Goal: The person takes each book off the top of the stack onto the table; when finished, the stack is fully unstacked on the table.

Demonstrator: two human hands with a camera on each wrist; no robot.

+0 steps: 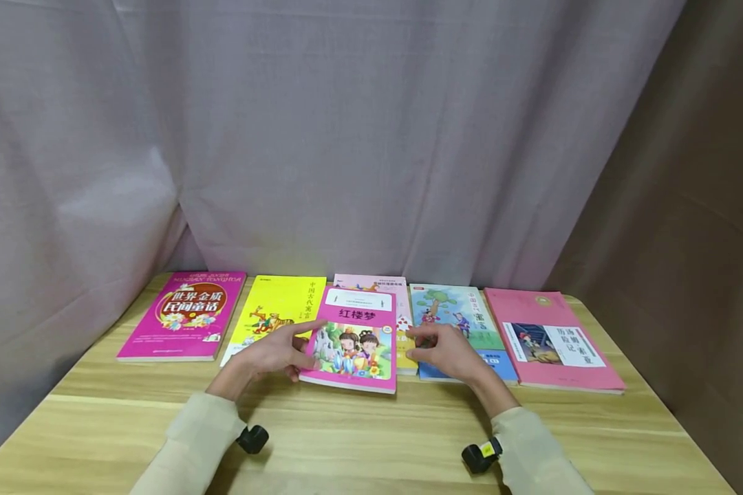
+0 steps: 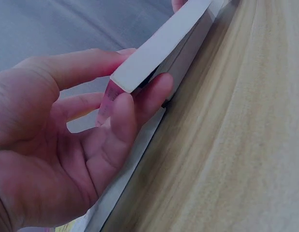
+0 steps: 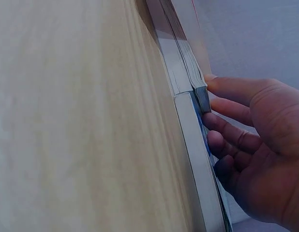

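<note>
A pink storybook (image 1: pixel 353 344) with two cartoon children on its cover lies tilted over a pink-and-yellow book (image 1: pixel 404 289) in the middle of the row. My left hand (image 1: pixel 278 350) grips its left edge, thumb on top and other fingers at the side and beneath, as the left wrist view shows. On the other side my right hand (image 1: pixel 448 350) has its fingertips at the right edge of the pink-and-yellow book, apart from the pink storybook in the head view. In the right wrist view, the fingers (image 3: pixel 231 87) touch a dark spine corner and are loosely bent.
Left of the middle lie a magenta book (image 1: pixel 188 316) and a yellow book (image 1: pixel 285 295). To the right, a green-and-blue book (image 1: pixel 452 302) overlaps a blue one (image 1: pixel 433 371), beside a larger pink book (image 1: pixel 563 378). The wooden table (image 1: pixel 359 440) meets a grey curtain (image 1: pixel 347 137) behind.
</note>
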